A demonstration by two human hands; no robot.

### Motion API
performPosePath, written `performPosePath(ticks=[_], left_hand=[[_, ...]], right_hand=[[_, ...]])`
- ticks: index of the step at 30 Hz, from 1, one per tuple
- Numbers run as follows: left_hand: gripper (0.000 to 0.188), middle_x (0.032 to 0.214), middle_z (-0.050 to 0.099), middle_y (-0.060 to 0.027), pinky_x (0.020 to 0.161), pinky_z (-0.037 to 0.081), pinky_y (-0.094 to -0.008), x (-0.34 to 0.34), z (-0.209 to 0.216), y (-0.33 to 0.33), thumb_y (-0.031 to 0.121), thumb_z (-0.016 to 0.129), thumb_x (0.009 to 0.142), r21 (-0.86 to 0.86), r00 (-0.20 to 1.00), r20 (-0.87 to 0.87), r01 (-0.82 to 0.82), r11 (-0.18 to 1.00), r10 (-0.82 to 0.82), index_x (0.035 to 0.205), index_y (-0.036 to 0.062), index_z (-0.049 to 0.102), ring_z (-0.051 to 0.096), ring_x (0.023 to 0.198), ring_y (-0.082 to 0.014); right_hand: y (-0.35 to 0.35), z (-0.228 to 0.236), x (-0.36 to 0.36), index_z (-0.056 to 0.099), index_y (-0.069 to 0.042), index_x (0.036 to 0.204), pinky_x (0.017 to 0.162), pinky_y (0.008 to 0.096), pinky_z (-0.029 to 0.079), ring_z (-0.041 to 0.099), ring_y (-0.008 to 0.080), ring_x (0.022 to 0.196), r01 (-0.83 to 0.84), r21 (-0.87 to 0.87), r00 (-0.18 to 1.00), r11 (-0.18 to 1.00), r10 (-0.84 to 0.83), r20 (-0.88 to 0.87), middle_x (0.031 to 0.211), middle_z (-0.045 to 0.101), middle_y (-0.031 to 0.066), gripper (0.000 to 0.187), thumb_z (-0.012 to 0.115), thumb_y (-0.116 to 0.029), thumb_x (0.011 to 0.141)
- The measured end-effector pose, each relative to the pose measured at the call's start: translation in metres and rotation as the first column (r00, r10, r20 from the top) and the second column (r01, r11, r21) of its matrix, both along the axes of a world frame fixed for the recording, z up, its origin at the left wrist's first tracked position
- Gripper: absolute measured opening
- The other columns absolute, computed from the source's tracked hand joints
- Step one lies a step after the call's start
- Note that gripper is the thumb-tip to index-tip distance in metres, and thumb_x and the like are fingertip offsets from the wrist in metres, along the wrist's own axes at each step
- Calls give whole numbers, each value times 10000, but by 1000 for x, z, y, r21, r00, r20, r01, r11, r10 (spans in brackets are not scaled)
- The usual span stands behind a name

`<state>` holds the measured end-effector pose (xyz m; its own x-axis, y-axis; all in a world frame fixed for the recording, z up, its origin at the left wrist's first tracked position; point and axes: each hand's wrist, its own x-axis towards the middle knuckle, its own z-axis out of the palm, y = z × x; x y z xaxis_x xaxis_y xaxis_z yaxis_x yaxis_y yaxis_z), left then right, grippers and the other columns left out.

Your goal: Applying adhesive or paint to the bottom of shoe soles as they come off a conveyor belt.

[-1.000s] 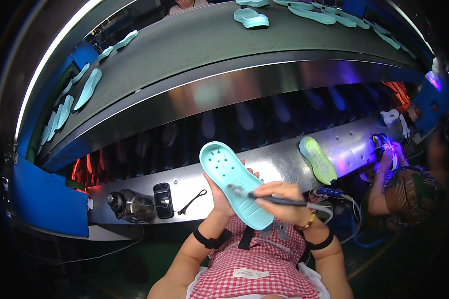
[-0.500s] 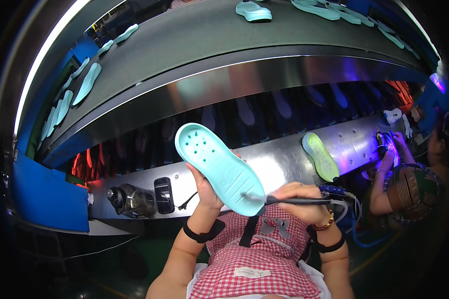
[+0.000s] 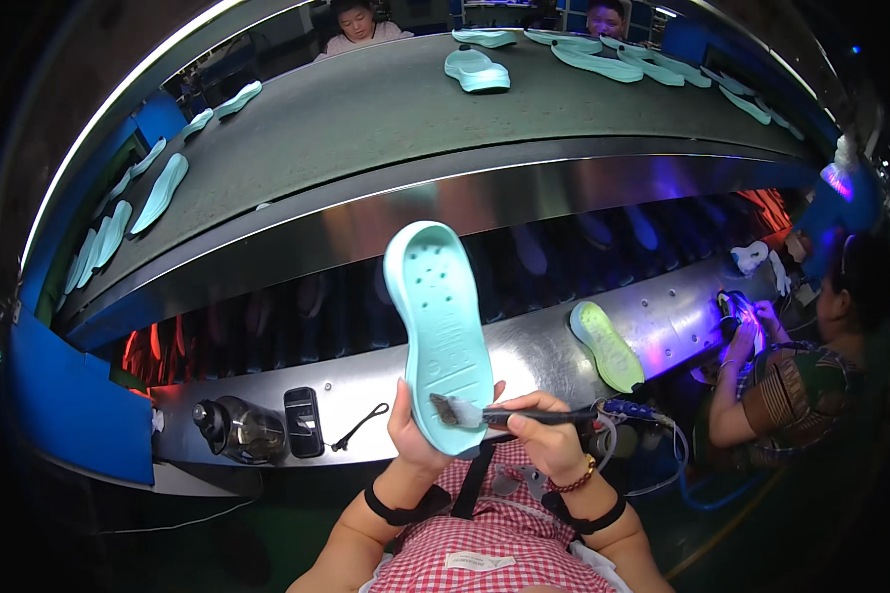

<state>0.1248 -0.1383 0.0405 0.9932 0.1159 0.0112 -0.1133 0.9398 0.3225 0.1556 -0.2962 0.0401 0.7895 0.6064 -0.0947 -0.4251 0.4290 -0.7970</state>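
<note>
My left hand (image 3: 415,435) grips the heel end of a light teal shoe sole (image 3: 437,326), which stands nearly upright with its hollowed inner side facing me. My right hand (image 3: 549,435) holds a dark-handled brush (image 3: 494,415) level, its bristles resting on the lower part of the sole. Both hands are close together just above my checked red apron.
A steel ledge (image 3: 524,346) in front holds a yellow-green sole (image 3: 605,346), a dark bottle (image 3: 229,427), a small black device (image 3: 303,435) and a cable. Above runs a grey conveyor belt (image 3: 366,128) carrying several teal soles. A co-worker (image 3: 791,385) sits at the right under purple light.
The sole has swung from lying slanted to standing nearly upright in my left hand. The brush has stayed at the sole's lower end.
</note>
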Motion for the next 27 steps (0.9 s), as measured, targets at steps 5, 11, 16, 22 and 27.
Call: performPosePath(ticks=[5,11,16,22,27], left_hand=[[663,1296,386,-170,965,298,-553,5,-18,11,523,250,857,-48,997,21,72,996,-71,1330,59,278,433,1133,-367],[683,1285,391,-194,946,333,-535,8,-24,15,530,297,839,-166,992,59,124,978,-116,1325,51,291,444,1112,-394],[610,1219,461,-196,932,381,-470,6,-24,22,461,291,871,-73,996,0,93,993,-93,1288,18,338,496,1069,-355],[630,1247,430,-204,953,337,-522,16,-23,32,480,334,859,-8,994,-2,109,994,-109,1282,14,346,463,1104,-372],[605,1244,432,-214,956,342,-499,22,-15,45,450,357,869,-148,943,137,323,935,-304,1277,2,352,468,1105,-362]], right_hand=[[-1,11,-2,610,11,953,681,206,462,569,84,766,-49,-153,902,987,110,418,879,623,82,187,596,19,767],[4,24,9,633,15,931,726,241,466,587,133,826,-58,-409,699,911,330,635,908,629,112,215,632,26,716],[2,34,26,649,-6,918,727,271,476,607,187,809,85,-408,707,909,233,668,862,642,123,240,650,31,681],[2,40,26,654,-31,880,720,291,475,605,196,788,65,-417,542,907,318,778,842,647,96,219,671,2,664],[-4,48,20,649,-48,898,694,297,480,609,196,743,-268,-494,317,827,560,766,869,653,81,221,693,-56,682]])
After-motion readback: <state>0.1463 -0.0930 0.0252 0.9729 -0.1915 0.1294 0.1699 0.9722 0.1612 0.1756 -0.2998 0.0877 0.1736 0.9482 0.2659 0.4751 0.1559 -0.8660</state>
